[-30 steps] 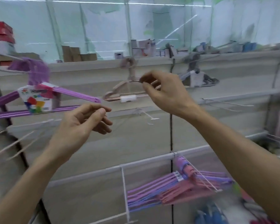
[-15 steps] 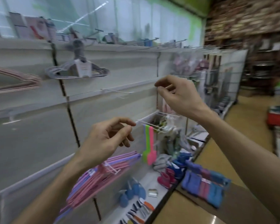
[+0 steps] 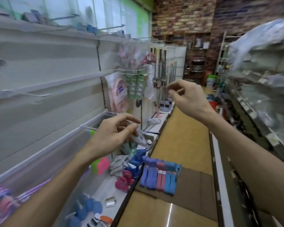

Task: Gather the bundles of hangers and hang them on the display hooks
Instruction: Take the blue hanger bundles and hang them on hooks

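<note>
Hangers (image 3: 2,200) blur at the frame's lower-left corner, partly cut off.

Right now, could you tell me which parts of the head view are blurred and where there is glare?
In the head view, motion blur smears the wrapped goods at upper right and the purple hangers at lower left; the left hand and right hand stay fairly sharp; a bright glare streak lies on the floor; wide-angle distortion bends the shelf rails.

Bright, even light fills the aisle. Motion blur smears the shelving left of the left hand (image 3: 115,133) and the wrapped goods above the right hand (image 3: 187,95). A glare streak marks the floor (image 3: 170,212) below both hands. Edges bow outward.
</note>
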Demonstrator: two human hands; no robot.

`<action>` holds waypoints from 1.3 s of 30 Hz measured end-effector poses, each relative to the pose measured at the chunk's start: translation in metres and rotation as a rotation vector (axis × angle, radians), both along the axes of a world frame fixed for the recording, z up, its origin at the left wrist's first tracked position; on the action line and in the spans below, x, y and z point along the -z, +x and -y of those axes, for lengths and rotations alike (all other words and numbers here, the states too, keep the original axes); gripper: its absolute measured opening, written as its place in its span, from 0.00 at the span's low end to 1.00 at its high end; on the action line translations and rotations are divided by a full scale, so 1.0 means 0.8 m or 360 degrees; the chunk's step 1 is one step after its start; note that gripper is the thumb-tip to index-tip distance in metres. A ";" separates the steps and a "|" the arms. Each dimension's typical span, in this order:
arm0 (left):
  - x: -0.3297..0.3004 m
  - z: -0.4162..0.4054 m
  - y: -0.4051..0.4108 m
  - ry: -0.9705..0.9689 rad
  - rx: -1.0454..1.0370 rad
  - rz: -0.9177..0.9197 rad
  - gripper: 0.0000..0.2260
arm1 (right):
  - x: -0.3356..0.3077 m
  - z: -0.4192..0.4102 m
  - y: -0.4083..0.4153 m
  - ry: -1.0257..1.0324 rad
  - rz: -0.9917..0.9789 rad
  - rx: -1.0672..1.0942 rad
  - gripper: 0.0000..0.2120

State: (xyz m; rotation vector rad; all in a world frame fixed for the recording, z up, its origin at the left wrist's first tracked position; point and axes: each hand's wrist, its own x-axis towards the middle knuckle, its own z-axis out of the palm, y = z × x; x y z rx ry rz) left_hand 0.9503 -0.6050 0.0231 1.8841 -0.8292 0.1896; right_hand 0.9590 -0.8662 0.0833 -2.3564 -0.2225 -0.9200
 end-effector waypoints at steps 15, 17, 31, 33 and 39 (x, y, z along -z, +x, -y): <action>0.011 0.228 0.241 0.0057 0.0401 -0.0109 0.06 | 0.024 0.216 0.158 -0.0017 -0.0043 0.0419 0.08; 0.019 0.255 0.264 0.0075 0.0435 -0.0130 0.06 | 0.030 0.247 0.179 0.0007 -0.0047 0.0468 0.09; 0.091 0.421 0.411 0.0109 0.0312 -0.0272 0.06 | 0.104 0.432 0.353 0.0091 -0.0173 0.0472 0.09; 0.109 0.435 0.429 0.0108 0.0286 -0.0312 0.06 | 0.125 0.446 0.379 0.0087 -0.0202 0.0467 0.09; 0.152 0.482 0.473 0.0115 0.0296 -0.0370 0.06 | 0.188 0.483 0.426 0.0084 -0.0274 0.0467 0.09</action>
